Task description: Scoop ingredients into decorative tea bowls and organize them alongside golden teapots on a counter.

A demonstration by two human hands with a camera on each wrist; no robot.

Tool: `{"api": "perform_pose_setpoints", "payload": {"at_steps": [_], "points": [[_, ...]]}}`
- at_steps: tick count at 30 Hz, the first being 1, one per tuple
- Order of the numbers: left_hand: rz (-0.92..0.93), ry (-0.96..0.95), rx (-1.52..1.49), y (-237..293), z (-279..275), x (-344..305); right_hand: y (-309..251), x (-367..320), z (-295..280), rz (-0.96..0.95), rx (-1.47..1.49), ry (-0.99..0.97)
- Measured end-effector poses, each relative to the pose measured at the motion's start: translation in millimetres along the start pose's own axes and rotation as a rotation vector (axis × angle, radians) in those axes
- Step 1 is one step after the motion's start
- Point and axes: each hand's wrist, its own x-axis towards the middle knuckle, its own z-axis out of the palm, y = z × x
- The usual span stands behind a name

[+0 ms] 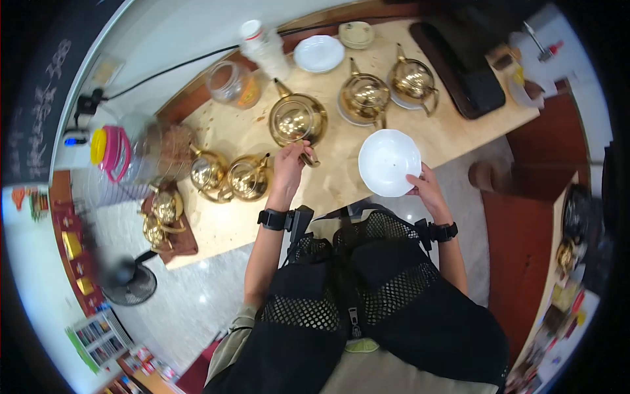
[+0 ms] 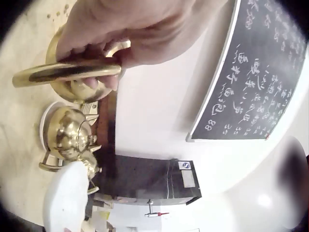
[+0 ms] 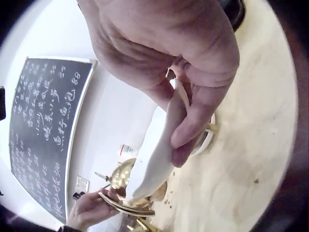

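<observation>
My left hand grips the handle of a shiny gold teapot, whose spout points to the back of the wooden table. In the left wrist view, the curved handle runs past my curled fingers. On the other side, my right hand pinches the rim of a white plate with a wavy edge. The right wrist view shows my thumb on one face of the plate and the fingers partly hidden behind it. The plate hangs near the table's front edge, to the right of the teapot.
Two gold teapots on white plates, one of them this teapot, stand at the back right beside a long dark tray. Several smaller gold teapots sit left. A glass jar, stacked cups and a white plate line the wall.
</observation>
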Motion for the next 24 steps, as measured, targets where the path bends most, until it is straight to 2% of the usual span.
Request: {"api": "perform_pose_setpoints", "payload": {"at_steps": [2, 4, 11, 16, 22, 24], "points": [[-0.03, -0.013, -0.01, -11.8, 5.5, 15.3, 9.9, -11.2, -8.7, -0.011, 0.05, 0.082], [-0.07, 0.129, -0.05, -20.7, 8.6, 29.4, 18.5, -19.9, -15.3, -0.027, 0.097, 0.152], [-0.062, 0.142, -0.045, -43.5, -1.6, 57.5, 39.9, -54.8, -19.1, -0.029, 0.236, 0.295], [-0.04, 0.262, -0.05, -44.8, -4.0, 64.0, 49.4, -65.5, -20.3, -0.05, 0.261, 0.367], [-0.026, 0.232, -0.071, -41.9, -18.3, 76.7, 39.3, -64.0, -10.9, -0.028, 0.272, 0.369], [-0.025, 0.28, -0.131, -39.4, -22.2, 82.5, 36.2, -61.9, -7.7, -0.029, 0.288, 0.354]]}}
